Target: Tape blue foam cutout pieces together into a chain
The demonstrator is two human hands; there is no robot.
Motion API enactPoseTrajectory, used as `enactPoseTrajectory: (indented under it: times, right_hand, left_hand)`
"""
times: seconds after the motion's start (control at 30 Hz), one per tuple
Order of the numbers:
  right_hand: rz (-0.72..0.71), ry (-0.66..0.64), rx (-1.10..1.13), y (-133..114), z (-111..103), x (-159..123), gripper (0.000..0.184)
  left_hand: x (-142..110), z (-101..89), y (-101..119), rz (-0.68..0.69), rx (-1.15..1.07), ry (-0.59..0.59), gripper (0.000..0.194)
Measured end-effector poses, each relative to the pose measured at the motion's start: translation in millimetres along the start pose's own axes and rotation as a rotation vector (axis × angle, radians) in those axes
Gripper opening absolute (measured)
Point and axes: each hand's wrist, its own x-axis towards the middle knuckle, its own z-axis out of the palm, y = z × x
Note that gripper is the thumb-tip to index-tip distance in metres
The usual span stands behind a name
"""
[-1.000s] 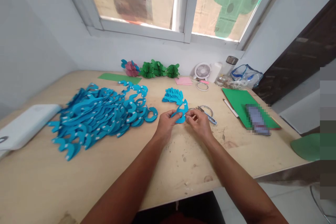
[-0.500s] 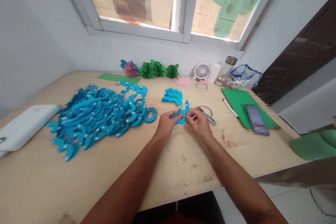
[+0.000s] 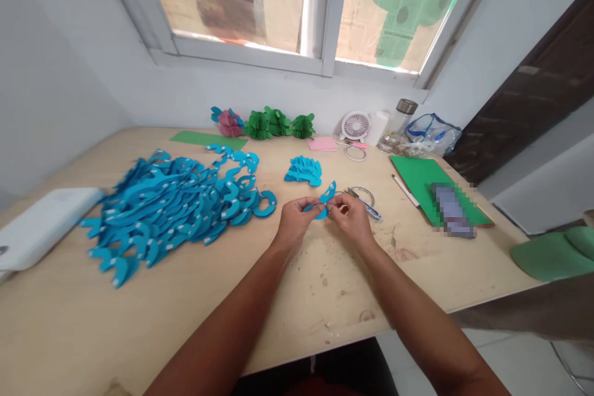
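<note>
Between my two hands is a curved blue paper piece (image 3: 330,191), held just above the table. My left hand (image 3: 297,218) pinches its left side; my right hand (image 3: 348,215) grips it with thumb and finger from the right. The fingers hide part of the piece where they meet. Left of my hands lies a big heap of blue paper rings (image 3: 171,204), many marked with small white patches. A smaller pile of blue paper pieces (image 3: 303,171) rests just beyond my hands. A pale blue cutter (image 3: 372,210) lies beside my right hand.
A white box-like device (image 3: 51,223) sits at the left. Along the wall stand green paper figures (image 3: 277,122), a small fan (image 3: 355,127) and a glass bottle (image 3: 403,116). To the right are a green sheet (image 3: 413,176), a pen (image 3: 405,190) and a green container (image 3: 547,257).
The blue paper piece has turned and shifted slightly between my fingers, with less of it showing. Both hands stay almost in place, and the view has shifted a little.
</note>
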Motion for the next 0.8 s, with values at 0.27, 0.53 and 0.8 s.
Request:
enactPoseTrajectory:
  times: [0.27, 0.53, 0.8]
  right_hand:
    - [0.135, -0.053, 0.171, 1.7, 1.4, 0.2, 0.017]
    - [0.358, -0.085, 0.47, 3.0, 1.0, 0.7, 0.018]
    - [0.399, -0.081, 0.529, -3.0, -1.3, 0.2, 0.016]
  left_hand:
    - [3.3, -3.0, -6.0, 0.026, 0.021, -0.003, 0.02]
    - [1.6, -2.4, -1.6, 0.048, 0.041, 0.012, 0.02]
    - [2.2, -2.6, -1.6, 0.048, 0.065, 0.03, 0.019]
